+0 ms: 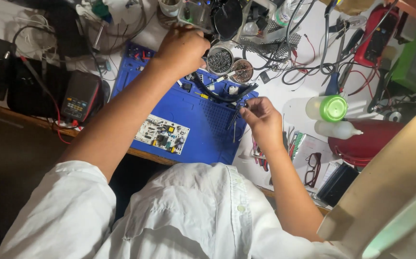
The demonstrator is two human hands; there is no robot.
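So the right hand (pixel 261 115) has a pair of dark tweezers (pixel 235 117) pinched between thumb and first fingers, the other fingers curled in behind. The tweezers stick out from the fingertips to the left and slightly down, tips hanging just over the right edge of the blue work mat (pixel 203 129). Can't tell if there's anything caught in the tips, too small and dark. That forearm comes up from the lower right, wrist a bit bent inward so the knuckles face up.

The left hand (pixel 181 50) is reached way out to the far end of the mat, arm nearly straight, back of the hand toward us. Fingers are bunched and curled downward, closed on something at the foot of the clear-and-black stand (pixel 212 17) back there, but what exactly they're pinching is hidden under the hand, so I can't say. Just beside its fingertips sits a round tin of metal wool (pixel 220 60), with a second smaller tin (pixel 242 71) touching it on the right.

A white circuit board (pixel 162 134) lies flat near the front-left of the mat, well apart from both hands. Off to the right: a bottle with a green cap (pixel 327 108) and a pair of glasses (pixel 312 169) on the white bench.
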